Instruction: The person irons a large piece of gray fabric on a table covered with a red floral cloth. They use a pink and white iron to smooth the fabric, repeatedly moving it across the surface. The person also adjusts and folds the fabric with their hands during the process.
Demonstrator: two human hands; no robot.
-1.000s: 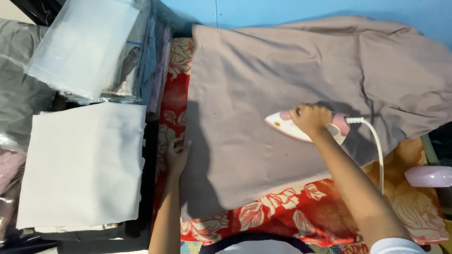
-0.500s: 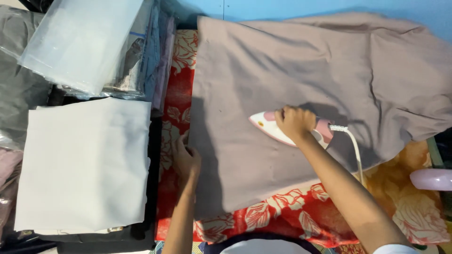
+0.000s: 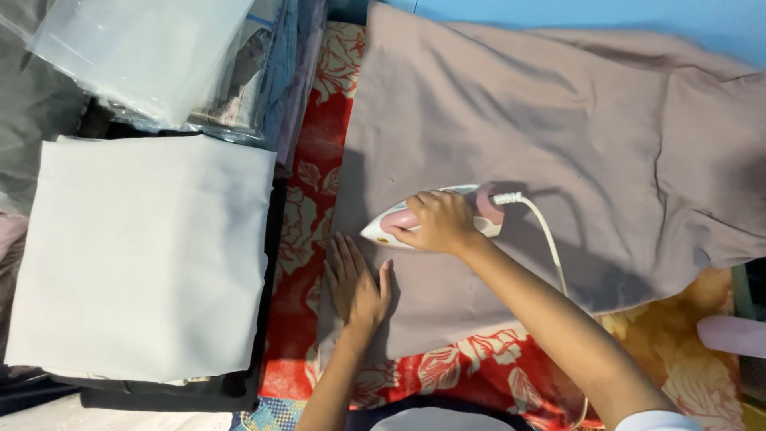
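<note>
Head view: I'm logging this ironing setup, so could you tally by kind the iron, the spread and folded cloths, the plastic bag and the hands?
Iron: 1
Taupe cloth under the iron: 1
Floral sheet beneath: 1
White folded cloth: 1
Plastic bag: 1
Hands: 2, left hand flat on the cloth, right hand on the iron
Total: 7

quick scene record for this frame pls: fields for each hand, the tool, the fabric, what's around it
right hand: right hand grips the iron's handle
left hand: left hand lies flat, palm down, on the cloth's left edge
tool: white and pink iron, sole on the cloth, nose pointing left; white cord trails from its rear
fabric: grey-brown cloth spread out, creased on the right
surface: red floral cover under the cloth
left side: folded white fabric on a dark stack; clear plastic bag above it
</note>
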